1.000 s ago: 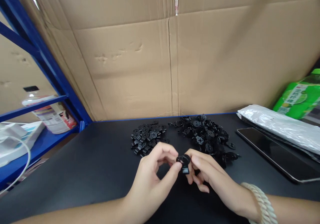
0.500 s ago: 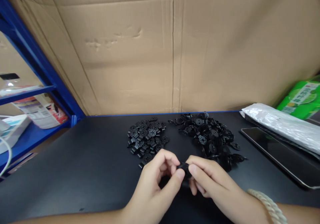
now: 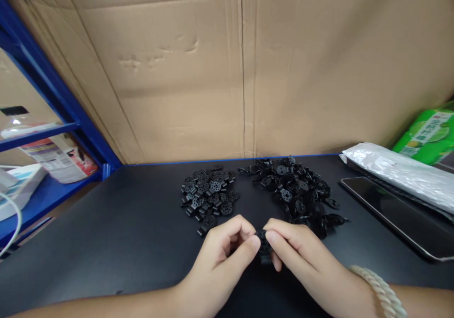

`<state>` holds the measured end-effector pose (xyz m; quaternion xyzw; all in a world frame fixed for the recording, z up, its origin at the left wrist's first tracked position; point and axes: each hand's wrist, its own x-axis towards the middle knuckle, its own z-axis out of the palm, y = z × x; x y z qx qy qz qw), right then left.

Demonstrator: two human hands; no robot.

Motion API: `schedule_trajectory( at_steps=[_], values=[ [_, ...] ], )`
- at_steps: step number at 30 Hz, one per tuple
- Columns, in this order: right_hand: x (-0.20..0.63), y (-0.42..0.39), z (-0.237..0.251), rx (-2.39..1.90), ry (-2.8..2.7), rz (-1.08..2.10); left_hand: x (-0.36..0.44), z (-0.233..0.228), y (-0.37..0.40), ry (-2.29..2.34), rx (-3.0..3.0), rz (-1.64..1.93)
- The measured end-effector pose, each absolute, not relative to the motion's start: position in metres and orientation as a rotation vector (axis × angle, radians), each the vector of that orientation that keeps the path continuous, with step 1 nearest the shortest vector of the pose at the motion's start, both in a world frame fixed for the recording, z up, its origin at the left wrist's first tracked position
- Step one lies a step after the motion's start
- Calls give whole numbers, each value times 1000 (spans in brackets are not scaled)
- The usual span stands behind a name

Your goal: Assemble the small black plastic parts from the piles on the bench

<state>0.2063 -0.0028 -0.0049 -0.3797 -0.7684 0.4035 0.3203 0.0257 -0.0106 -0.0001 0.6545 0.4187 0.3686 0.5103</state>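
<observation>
Far off to the left of your fingers, a bottle with a dark cap (image 3: 56,162) leans on the blue shelf (image 3: 94,140). Just beyond your left fingers lies a loose heap of small black clips (image 3: 209,192), their round heads dotted with holes, on the black tabletop (image 3: 135,233). Your left hand (image 3: 222,261) has its thumb and forefinger closed on the left edge of a black round piece (image 3: 263,243), which sits between your two hands, its tab pointing down towards you. Beyond your right fingers spreads a second pile of black parts (image 3: 300,185), apart from the first. Your right hand (image 3: 305,259) pinches the piece's right edge between thumb and forefinger; a braided band (image 3: 379,287) circles that wrist. Farther right of those fingers lie a dark phone (image 3: 393,218), then a silvery plastic package (image 3: 397,171) and a green pack (image 3: 427,136).
</observation>
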Motion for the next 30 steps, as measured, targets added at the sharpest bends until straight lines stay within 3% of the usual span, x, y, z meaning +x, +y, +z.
schedule_trajectory(
  at_steps=[16,22,27,30],
  values=[
    [205,-6,-4,-1036,-2017,982,26,-1,-10,991,1516,892],
    [205,-5,-7,-971,-1927,1193,28,0,-16,1031,1584,927],
    [207,-5,-8,-942,-1817,1356,15,29,5,1100,1866,1055],
    [207,-5,-6,-937,-1800,1394,-8,62,42,1308,2216,892]
  ],
)
